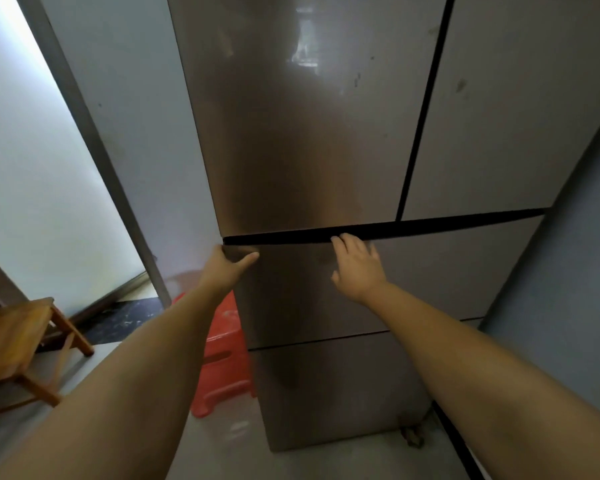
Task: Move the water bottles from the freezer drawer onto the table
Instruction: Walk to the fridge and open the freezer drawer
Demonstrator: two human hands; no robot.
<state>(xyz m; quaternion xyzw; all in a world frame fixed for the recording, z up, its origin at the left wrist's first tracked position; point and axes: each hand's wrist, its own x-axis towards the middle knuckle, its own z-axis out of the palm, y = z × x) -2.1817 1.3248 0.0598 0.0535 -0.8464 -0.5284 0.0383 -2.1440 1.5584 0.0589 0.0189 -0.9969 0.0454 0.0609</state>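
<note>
A tall brushed-metal fridge fills the view. Its upper freezer drawer (430,271) sits shut below the two top doors, with a dark gap along its top edge. My left hand (227,263) grips the drawer's upper left corner, fingers wrapped round the side and thumb across the front. My right hand (355,263) rests on the drawer front, fingertips at the top gap, fingers spread. No water bottles are visible; the drawer's inside is hidden.
A second drawer (343,393) lies beneath. A red plastic stool (222,358) stands against the fridge's left side. A wooden stool (14,341) is at the far left. A grey wall (568,254) closes the right side.
</note>
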